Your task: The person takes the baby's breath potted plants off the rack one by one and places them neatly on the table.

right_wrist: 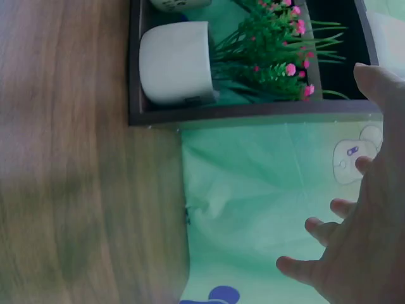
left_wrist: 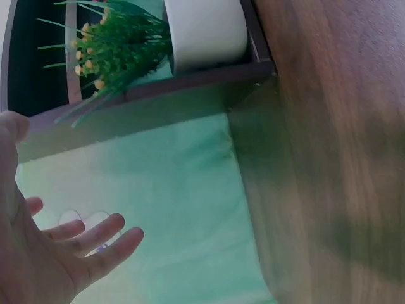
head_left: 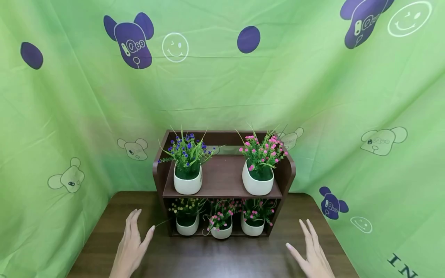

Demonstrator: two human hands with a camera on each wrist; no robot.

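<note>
My left hand (head_left: 130, 245) hovers above the table to the left of a dark brown two-tier shelf (head_left: 222, 181), fingers spread and holding nothing. On the other side, my right hand (head_left: 313, 253) is also spread, touching nothing. The upper tier carries a white pot with blue flowers (head_left: 187, 179) at left and a white pot with pink flowers (head_left: 258, 180) at right. Below stand a yellow-flowered pot (head_left: 187, 226), a pink-flowered pot (head_left: 221, 229) in the middle and another pink-flowered pot (head_left: 253, 226). The left wrist view shows the yellow flowers (left_wrist: 88, 63) beyond the thumb.
The shelf stands toward the back of a dark wooden table (head_left: 222, 258) with rounded far corners. A green cloth (head_left: 222, 88) printed with purple bear heads and smiley faces hangs behind and along both sides.
</note>
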